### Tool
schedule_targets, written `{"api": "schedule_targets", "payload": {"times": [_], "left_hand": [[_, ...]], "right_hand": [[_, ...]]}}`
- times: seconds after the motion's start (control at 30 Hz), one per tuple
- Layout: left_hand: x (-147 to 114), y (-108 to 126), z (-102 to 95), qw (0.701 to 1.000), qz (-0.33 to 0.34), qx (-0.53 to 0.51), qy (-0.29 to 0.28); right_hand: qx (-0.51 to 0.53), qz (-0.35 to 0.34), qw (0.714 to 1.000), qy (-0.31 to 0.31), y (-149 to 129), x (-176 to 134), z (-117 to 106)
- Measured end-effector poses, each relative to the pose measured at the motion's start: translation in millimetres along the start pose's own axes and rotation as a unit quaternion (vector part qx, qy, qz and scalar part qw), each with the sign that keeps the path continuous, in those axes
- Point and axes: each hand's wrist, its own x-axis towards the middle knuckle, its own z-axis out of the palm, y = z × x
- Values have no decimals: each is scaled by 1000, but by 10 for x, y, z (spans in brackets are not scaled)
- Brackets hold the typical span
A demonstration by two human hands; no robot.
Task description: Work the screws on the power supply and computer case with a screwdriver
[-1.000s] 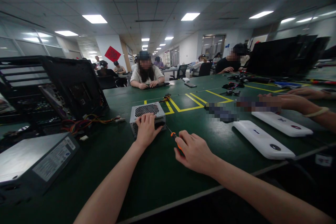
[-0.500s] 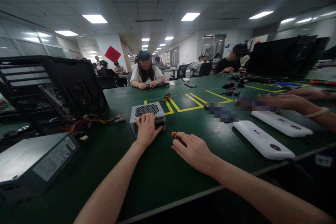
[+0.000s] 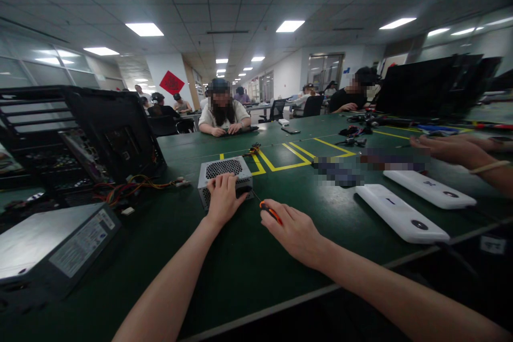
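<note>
A grey power supply unit (image 3: 225, 168) with a honeycomb grille on top sits on the green table. My left hand (image 3: 223, 197) grips its near side, fingers over the top edge and thumb along the right corner. In my right hand (image 3: 294, 231) is a screwdriver (image 3: 271, 211) with an orange and black handle, held between thumb and fingers. Its thin shaft points up and left to the unit's near right side, close to my left thumb. Whether the tip sits in a screw is too small to tell.
An open black computer case (image 3: 120, 133) with loose cables (image 3: 140, 186) stands at the left. Nearer lies another power supply (image 3: 60, 246). Two white devices (image 3: 401, 214) lie at the right, with a co-worker's hands (image 3: 460, 152) behind them. Another person (image 3: 223, 112) sits opposite.
My right hand and the screwdriver have shifted slightly left, and more of the orange handle shows. My left hand stays put. At the right, the co-worker's hand has drawn back.
</note>
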Motion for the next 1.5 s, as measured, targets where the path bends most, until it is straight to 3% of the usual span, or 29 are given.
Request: {"api": "schedule_targets", "payload": {"times": [0.27, 0.5, 0.77, 1.23, 1.5], "left_hand": [[0, 7, -3, 1000, -1, -1, 3], [-6, 10, -15, 1000, 1, 1, 0], [-2, 4, -7, 1000, 1, 3, -3], [-2, 8, -8, 1000, -3, 6, -2], [-5, -1, 1, 1000, 4, 2, 1]], "right_hand": [[31, -35, 999, -28, -31, 22, -15], [26, -8, 999, -19, 5, 5, -16], [57, -40, 996, -48, -35, 29, -28], [55, 12, 998, -21, 1, 7, -22], [48, -42, 997, -32, -35, 13, 33]]}}
